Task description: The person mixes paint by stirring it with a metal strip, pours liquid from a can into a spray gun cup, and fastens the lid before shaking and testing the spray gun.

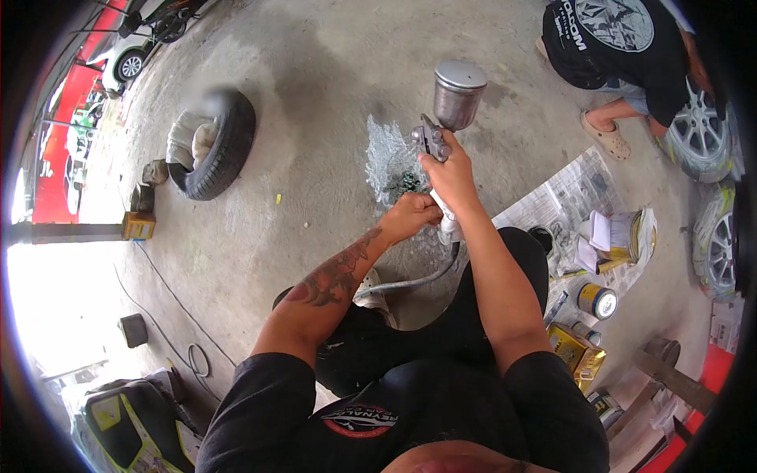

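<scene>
A spray gun (430, 139) with a lidded metal cup (460, 96) on top is in my right hand (453, 172), whose fingers wrap its grip. Lower down, the closed fingers of my left hand (408, 216) meet the gun's handle. White material (446, 219) wraps the handle's lower part; whether it is cloth or tape I cannot tell. A grey air hose (422, 282) runs from the handle down and left past my shoe. Beneath the gun, silvery spatter with dark green flecks (385, 158) marks the concrete floor.
A tyre (229, 150) with a stuffed bag lies ahead left. At right, newspaper (564, 193) and several paint cans (597, 301) lie beside my leg. Another person (623, 47) crouches at a wheel (700, 130), far right. A loose cable (185, 315) trails at left.
</scene>
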`<state>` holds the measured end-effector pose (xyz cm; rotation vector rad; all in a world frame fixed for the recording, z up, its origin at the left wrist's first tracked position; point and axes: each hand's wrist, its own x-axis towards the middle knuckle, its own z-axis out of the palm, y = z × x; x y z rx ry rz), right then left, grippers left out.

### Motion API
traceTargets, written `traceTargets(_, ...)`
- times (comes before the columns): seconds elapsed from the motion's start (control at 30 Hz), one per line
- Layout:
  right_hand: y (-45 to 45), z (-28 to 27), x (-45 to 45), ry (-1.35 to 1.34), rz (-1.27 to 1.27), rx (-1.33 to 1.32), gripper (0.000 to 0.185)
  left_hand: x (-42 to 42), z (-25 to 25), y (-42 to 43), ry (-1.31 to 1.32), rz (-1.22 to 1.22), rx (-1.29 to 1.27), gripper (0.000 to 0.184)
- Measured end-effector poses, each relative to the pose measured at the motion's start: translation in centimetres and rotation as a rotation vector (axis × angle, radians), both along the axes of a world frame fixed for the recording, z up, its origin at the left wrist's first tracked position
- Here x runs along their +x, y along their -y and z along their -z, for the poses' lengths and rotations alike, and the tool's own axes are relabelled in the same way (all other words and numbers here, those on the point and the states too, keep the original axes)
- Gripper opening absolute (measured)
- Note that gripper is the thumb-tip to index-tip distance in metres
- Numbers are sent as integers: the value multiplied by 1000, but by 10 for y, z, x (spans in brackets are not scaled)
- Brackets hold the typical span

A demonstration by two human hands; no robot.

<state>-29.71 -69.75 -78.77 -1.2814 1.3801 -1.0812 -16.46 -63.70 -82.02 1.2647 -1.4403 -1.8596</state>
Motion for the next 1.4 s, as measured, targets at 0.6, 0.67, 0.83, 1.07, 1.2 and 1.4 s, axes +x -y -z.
traceTargets(0.6,-44,26,29,-337,-471,-319,63,79,-166,52,741,-273,-868,63)
traceTargets(0.67,-44,23,29,-363,-511,-253,61,83,-167,51,744,-263,-850,65)
traceTargets(0.83,-40,21,30,-419,-546,-192,59,102,-162,55,692,-231,-853,73)
traceTargets(1.07,-29,-9,11,-255,-375,-96,58,140,-122,72,141,-535,-430,84)
traceTargets(1.2,-29,-38,5,-93,-288,-116,54,154,-54,81,232,-604,-292,86)
traceTargets(1.4,-35,-48,2,-35,-349,-49,55,143,-19,90,318,-596,-309,86)
